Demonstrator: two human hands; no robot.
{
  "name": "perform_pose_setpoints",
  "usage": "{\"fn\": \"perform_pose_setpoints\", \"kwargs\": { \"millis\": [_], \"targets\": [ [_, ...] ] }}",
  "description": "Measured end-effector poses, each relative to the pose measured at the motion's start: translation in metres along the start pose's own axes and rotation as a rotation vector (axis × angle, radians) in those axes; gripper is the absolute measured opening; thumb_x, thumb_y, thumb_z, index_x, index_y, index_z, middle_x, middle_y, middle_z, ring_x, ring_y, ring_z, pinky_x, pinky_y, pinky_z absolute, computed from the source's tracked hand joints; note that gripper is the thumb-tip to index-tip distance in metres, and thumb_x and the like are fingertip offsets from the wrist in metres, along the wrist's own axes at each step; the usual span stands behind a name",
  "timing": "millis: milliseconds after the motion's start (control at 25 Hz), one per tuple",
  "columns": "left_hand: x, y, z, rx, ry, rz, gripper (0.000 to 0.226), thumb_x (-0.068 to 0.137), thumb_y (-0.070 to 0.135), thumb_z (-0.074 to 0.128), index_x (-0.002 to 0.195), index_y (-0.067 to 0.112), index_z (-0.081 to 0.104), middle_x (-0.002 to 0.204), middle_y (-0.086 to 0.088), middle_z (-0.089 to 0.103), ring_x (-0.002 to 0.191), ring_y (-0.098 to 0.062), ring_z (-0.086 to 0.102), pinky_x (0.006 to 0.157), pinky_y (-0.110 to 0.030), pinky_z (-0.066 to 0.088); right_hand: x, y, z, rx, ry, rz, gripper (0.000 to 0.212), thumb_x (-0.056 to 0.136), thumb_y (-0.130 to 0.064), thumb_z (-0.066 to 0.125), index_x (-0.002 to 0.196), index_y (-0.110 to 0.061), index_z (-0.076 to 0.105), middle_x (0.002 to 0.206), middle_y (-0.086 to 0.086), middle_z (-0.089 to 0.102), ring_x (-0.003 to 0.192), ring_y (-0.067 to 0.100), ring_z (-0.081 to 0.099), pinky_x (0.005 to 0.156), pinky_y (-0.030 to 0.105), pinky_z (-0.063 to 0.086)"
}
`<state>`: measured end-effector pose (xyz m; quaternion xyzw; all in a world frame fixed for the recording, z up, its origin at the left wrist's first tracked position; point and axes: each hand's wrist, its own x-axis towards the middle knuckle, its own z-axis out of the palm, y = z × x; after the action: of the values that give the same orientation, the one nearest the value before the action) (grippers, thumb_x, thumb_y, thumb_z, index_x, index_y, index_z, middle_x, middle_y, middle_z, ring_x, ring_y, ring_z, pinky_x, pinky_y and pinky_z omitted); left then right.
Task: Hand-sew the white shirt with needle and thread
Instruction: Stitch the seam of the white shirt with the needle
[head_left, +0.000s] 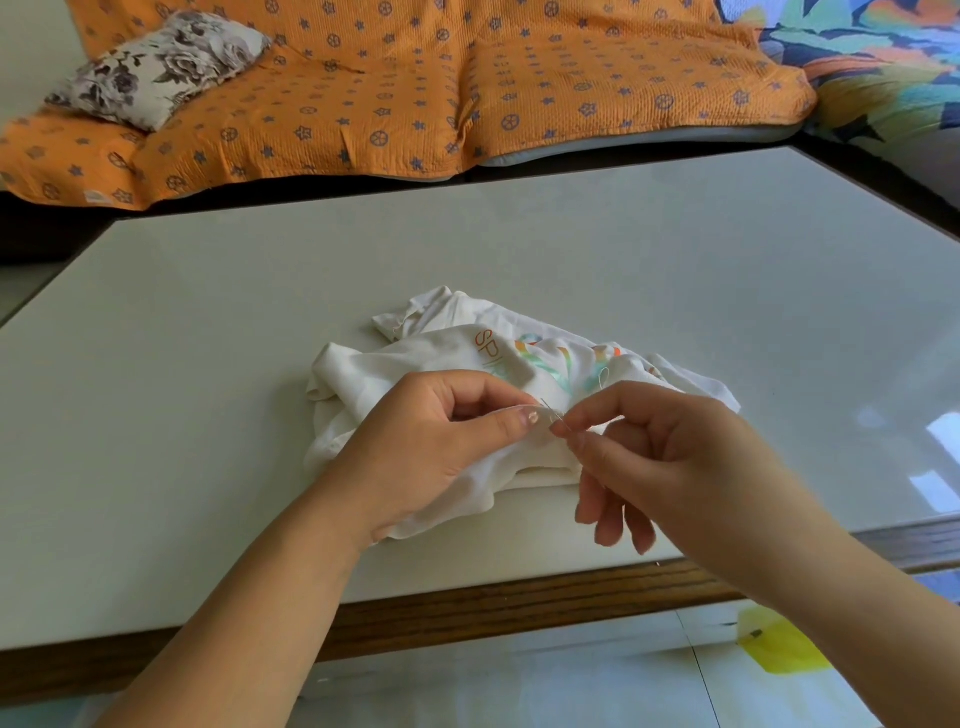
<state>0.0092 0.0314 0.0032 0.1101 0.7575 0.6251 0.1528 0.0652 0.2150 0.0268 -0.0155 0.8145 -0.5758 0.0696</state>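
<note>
A yellow scrap (779, 647) is lying on the floor, near right. On the table (208, 364), the left hand (441, 441) is pinching a fold of the shirt (431, 353); the right hand (649, 452) is pinching the needle (551, 409) beside it, both covering its near part. Farther off, a cushion (156, 67) is resting on an orange cover (363, 78)

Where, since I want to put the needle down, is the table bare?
Bare table lies left of the white shirt, behind it toward the orange cover, and right of it. Crowded: near middle, where left hand and right hand work the needle.
</note>
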Motion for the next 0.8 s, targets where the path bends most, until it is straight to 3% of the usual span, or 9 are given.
{"fn": "perform_pose_setpoints", "kwargs": {
  "millis": [320,800],
  "targets": [
    [-0.0016,0.0032,0.0006,-0.056,0.001,-0.006,0.010,0.086,0.011,0.069,0.086,0.018,0.077,0.087,-0.002,0.078,0.085,-0.008,0.072,0.075,-0.013,0.052,0.0000,-0.0023,0.0023,-0.075,-0.004,0.024,0.023,0.089,-0.013,0.054,0.091,-0.031,0.067,0.053,0.002,0.066,0.043,0.010,0.057,0.044,0.023,0.046],
    [-0.0009,0.0002,-0.0004,-0.017,0.025,0.033,0.009,0.085,0.010,0.072,0.087,0.018,0.073,0.085,-0.004,0.077,0.083,-0.011,0.070,0.081,-0.019,0.054,0.0019,-0.0009,0.0037,-0.082,0.003,0.047,0.023,0.090,-0.012,0.053,0.091,-0.031,0.067,0.052,0.001,0.065,0.042,0.008,0.056,0.043,0.017,0.042]
  ]
}}
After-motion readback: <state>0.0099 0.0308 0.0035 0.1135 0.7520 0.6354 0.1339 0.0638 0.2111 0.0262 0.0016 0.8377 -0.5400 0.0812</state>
